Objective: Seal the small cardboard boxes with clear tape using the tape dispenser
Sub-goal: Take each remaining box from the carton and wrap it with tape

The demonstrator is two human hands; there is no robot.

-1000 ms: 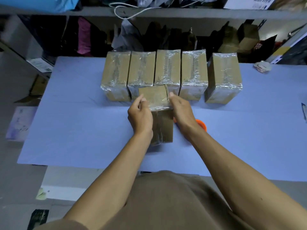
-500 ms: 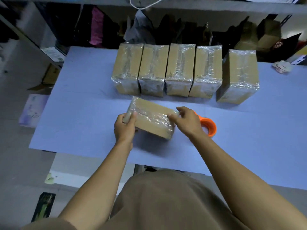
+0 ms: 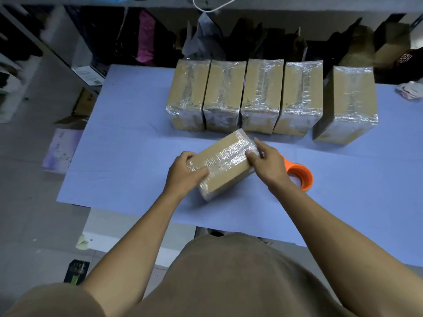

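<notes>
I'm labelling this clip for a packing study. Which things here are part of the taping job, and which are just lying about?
Job: held box, left hand, right hand, orange tape dispenser, five taped boxes.

Lying about: crumpled item at the table's far right, shelf clutter, floor cartons.

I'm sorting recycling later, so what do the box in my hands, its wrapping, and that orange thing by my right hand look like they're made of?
Held box: brown cardboard, matte where bare. Its wrapping: clear plastic tape, glossy and crinkled, catching light. Orange dispenser: probably hard plastic, smooth and uniformly coloured, partly hidden by the right hand.
</notes>
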